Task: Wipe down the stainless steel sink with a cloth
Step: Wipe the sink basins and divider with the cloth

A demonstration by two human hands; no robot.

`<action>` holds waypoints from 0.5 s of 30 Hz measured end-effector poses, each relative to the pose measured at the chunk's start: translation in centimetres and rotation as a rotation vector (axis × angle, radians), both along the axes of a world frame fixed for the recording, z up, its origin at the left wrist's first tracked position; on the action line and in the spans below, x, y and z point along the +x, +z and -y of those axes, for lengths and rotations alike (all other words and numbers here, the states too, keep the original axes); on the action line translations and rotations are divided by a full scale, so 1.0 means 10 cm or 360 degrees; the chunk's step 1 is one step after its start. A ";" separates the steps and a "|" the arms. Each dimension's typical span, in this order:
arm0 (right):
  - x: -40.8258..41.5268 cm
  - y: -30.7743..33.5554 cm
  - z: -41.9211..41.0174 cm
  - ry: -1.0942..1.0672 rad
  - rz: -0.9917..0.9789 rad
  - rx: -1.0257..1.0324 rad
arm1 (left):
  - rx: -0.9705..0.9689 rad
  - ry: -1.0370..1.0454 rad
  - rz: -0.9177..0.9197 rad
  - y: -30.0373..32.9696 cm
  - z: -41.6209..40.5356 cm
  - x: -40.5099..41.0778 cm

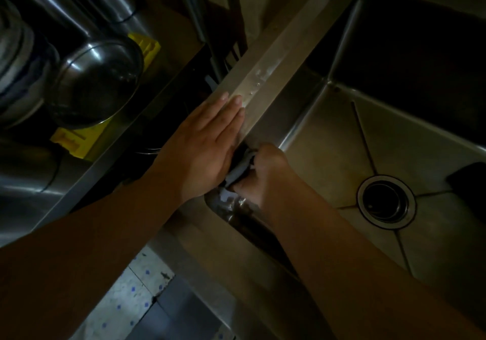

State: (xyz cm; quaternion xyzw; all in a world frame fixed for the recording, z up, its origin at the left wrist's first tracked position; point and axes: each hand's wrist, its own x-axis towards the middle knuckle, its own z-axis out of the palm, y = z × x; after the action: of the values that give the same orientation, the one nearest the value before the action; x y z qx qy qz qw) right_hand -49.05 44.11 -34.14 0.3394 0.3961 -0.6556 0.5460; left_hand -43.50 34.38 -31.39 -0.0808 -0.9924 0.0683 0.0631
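The stainless steel sink (328, 140) fills the right half of the dim head view, with a round drain (386, 201) in its floor. Its left rim (273, 76) runs diagonally and shows wet spots. My left hand (207, 142) lies flat on that rim, fingers together and pointing up the rim. My right hand (265, 171) is just inside the sink's near-left corner, shut on a bunched grey cloth (240, 168) that presses against the inner wall below the rim. Most of the cloth is hidden between my two hands.
Left of the sink, steel bowls and pots (97, 82) are stacked over a yellow object (76, 140). A dark object (469, 179) lies at the sink's right edge. Patterned floor tile (126, 295) shows below the counter edge.
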 end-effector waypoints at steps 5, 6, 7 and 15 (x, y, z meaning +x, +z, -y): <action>-0.10 -0.10 0.16 -0.0082 0.0003 0.0131 | -0.0031 0.0046 0.0016 0.02 0.00 0.02; -0.08 -0.09 0.16 -0.0103 0.0046 0.0108 | -0.0037 0.0051 0.0015 0.01 0.00 0.02; -0.05 -0.09 0.15 -0.0100 0.0007 0.0104 | -0.0038 0.0049 0.0019 0.01 0.00 0.02; 0.00 -0.06 -0.35 0.0083 -0.0299 -0.0138 | 0.0122 0.0116 0.0059 0.06 -0.03 0.03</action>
State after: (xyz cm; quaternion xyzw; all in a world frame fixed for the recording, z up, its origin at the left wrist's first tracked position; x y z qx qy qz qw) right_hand -49.01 47.60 -34.71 0.2420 0.4255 -0.6866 0.5375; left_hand -43.22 34.73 -30.81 -0.0433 -0.9976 0.0310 0.0451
